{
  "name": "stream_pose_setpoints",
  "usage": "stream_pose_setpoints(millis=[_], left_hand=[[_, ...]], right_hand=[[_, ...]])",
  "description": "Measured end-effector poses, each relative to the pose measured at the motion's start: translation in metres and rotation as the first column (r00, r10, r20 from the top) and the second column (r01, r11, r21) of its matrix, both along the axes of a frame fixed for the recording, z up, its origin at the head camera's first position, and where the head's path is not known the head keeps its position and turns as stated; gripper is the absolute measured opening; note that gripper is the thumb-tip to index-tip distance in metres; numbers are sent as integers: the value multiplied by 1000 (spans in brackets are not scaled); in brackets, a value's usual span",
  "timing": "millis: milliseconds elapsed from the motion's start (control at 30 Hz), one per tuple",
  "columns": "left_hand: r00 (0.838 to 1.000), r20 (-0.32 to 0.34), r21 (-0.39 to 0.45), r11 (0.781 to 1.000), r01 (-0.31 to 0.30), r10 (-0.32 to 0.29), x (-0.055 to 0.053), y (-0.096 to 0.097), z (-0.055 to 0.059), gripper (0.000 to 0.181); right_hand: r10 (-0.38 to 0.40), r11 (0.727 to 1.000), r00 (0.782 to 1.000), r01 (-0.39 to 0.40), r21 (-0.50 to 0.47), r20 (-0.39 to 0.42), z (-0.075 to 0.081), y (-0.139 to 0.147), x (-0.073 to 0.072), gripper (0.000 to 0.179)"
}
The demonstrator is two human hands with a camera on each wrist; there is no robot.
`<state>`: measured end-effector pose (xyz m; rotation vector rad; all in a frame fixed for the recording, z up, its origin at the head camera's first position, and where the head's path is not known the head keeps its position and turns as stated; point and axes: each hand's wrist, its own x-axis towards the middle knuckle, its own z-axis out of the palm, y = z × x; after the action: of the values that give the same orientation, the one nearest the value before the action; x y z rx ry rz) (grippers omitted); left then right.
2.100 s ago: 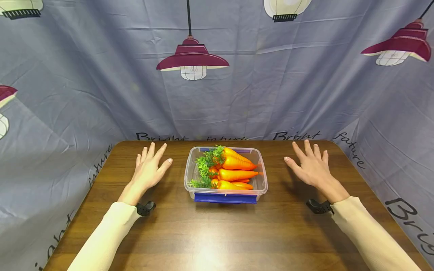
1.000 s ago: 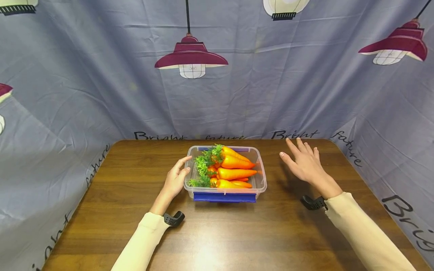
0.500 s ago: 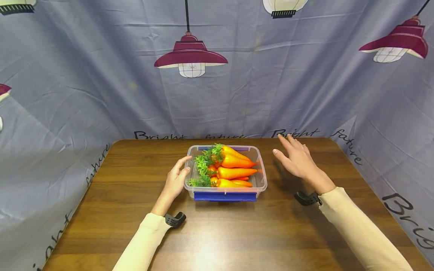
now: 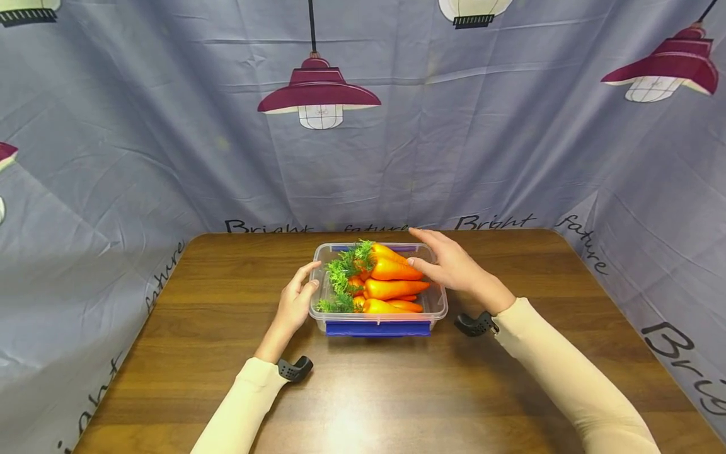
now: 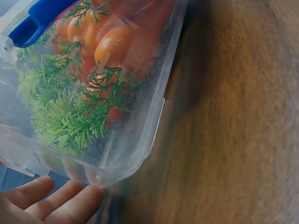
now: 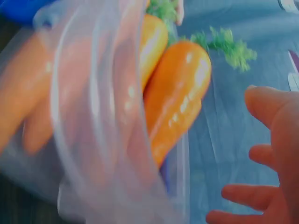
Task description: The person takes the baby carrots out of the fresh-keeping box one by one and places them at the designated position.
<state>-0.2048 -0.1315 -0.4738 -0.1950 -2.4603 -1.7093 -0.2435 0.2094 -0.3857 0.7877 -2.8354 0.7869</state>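
Note:
A clear plastic food container (image 4: pixel 377 318) with blue clips stands at the back of the table, holding several orange carrots (image 4: pixel 391 289) with feathery green tops (image 4: pixel 340 277). My left hand (image 4: pixel 293 302) holds the container's left end, thumb and index finger at the rim. In the left wrist view, other fingertips (image 5: pixel 77 205) touch the outer wall. My right hand (image 4: pixel 454 265) hovers over the right rim, fingers extended and thumb near the carrot tips. In the right wrist view, its fingers (image 6: pixel 252 196) are spread and apart from the nearest carrot (image 6: pixel 180 93).
The brown wooden table (image 4: pixel 363 391) extends in front of and beside the container. A grey-blue curtain (image 4: pixel 368 176) printed with lamps and lettering hangs behind and at both sides. Both wrists carry black straps (image 4: pixel 476 323).
My left hand moved right from the table's left side to the container's left rim and has stayed there. My right hand moved left from the table's right side to over the container's right end.

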Motion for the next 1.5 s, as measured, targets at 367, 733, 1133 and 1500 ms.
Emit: stream_pose_setpoints(millis=[367,733,1133,1500], left_hand=[[1000,16,-10,1000,4,-4,1,0,0,42],[1000,-15,14,1000,-10,10,0,2,-3,42],[1000,-14,18,1000,-15,15,0,2,-4,42],[1000,-24,33,999,-17,18,0,3,-3,43]], right_hand=[[142,989,990,-143,-44,-9,-12,-35,-6,65],[157,987,986,-158,-14,-51,-23,-41,-8,56],[180,982,982,-177,60,-59,-25,-44,-6,52],[164,986,985,-165,-22,-51,-20,-42,0,56]])
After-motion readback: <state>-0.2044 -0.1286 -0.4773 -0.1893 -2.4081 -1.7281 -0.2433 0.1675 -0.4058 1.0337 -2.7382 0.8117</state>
